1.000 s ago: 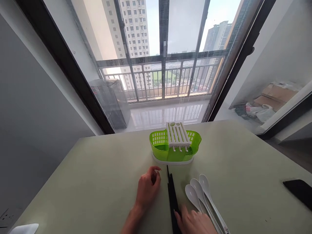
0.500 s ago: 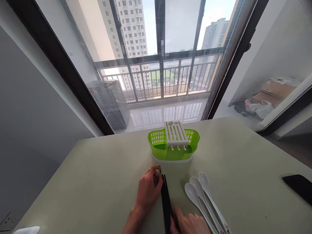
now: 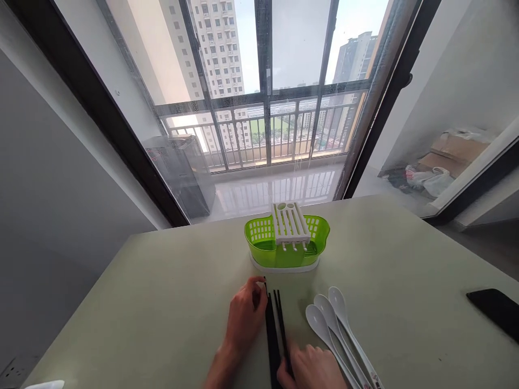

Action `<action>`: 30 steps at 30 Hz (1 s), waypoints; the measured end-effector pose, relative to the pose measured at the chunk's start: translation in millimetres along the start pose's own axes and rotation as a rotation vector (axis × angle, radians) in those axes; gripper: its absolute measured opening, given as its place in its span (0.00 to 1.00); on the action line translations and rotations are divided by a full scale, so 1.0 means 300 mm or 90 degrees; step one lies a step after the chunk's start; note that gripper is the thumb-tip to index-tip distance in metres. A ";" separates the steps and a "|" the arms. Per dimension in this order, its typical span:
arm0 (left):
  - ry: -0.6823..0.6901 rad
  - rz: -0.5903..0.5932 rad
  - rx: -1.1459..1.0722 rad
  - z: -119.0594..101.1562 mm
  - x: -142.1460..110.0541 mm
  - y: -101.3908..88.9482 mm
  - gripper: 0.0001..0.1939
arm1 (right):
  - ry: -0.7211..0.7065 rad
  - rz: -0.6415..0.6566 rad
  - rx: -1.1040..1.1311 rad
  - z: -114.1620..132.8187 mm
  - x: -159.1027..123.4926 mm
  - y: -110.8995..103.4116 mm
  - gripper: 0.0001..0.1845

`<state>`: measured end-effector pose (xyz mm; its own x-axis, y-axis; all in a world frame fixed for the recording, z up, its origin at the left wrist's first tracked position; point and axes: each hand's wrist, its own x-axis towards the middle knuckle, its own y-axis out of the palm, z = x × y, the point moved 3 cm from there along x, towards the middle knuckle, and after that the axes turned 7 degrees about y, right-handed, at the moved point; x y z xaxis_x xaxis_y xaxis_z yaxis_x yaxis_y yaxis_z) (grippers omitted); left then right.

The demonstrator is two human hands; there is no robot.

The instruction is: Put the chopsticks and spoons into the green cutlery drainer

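Observation:
Several black chopsticks [image 3: 272, 337] lie side by side on the table, pointing away from me. My left hand [image 3: 245, 313] is closed at their far ends, with a dark chopstick tip showing at its index finger and thumb. My right hand [image 3: 312, 367] pinches the near part of two chopsticks [image 3: 282, 324] that stand slightly apart from the others on the right. Its grip is partly blurred. Beyond both hands sits a green basket [image 3: 259, 254] with a white slotted rack [image 3: 290, 221] across its middle. Three white spoons [image 3: 334, 319] rest fanned out right of my right hand.
The pale tabletop [image 3: 182, 302] stretches to both sides. At its right edge lies a flat black object [image 3: 494, 310]. A white item [image 3: 46, 384] shows at the lower left corner. Behind the table is a glass door with a balcony railing [image 3: 284, 129].
My right hand has drawn two chopsticks to the right, widening a gap from the rest. The left hand stays in almost the same place. The whole view has shifted slightly.

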<state>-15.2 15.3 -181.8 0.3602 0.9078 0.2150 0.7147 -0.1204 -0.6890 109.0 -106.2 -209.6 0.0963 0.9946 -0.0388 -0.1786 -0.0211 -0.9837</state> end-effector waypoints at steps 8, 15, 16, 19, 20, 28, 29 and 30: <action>-0.008 -0.020 -0.028 0.012 -0.005 0.002 0.12 | -0.003 0.016 0.062 -0.038 0.019 -0.003 0.15; -0.011 -0.029 -0.042 0.010 0.004 0.002 0.12 | -0.018 0.002 0.101 -0.060 0.006 0.006 0.14; -0.009 -0.032 -0.048 0.009 0.004 0.000 0.13 | -0.020 0.011 0.119 -0.064 0.008 -0.001 0.16; -0.009 -0.029 -0.094 -0.001 0.004 -0.008 0.13 | -0.029 0.054 0.187 -0.071 0.014 -0.038 0.18; -0.012 -0.021 -0.120 -0.008 0.002 -0.009 0.14 | -0.033 0.069 0.215 -0.072 0.017 -0.055 0.18; -0.080 0.178 -0.478 -0.111 -0.059 0.042 0.34 | -0.063 0.131 0.426 -0.087 0.000 -0.128 0.17; -0.090 0.203 -0.516 -0.120 -0.068 0.051 0.36 | -0.067 0.142 0.445 -0.092 -0.006 -0.118 0.16; -0.101 0.222 -0.551 -0.127 -0.076 0.059 0.37 | -0.068 0.158 0.462 -0.098 -0.013 -0.107 0.16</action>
<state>12.0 -22.8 -172.6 0.5972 0.8007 -0.0465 0.8016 -0.5937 0.0706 143.0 -112.4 -183.1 -0.1195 0.9746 -0.1894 -0.7834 -0.2098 -0.5850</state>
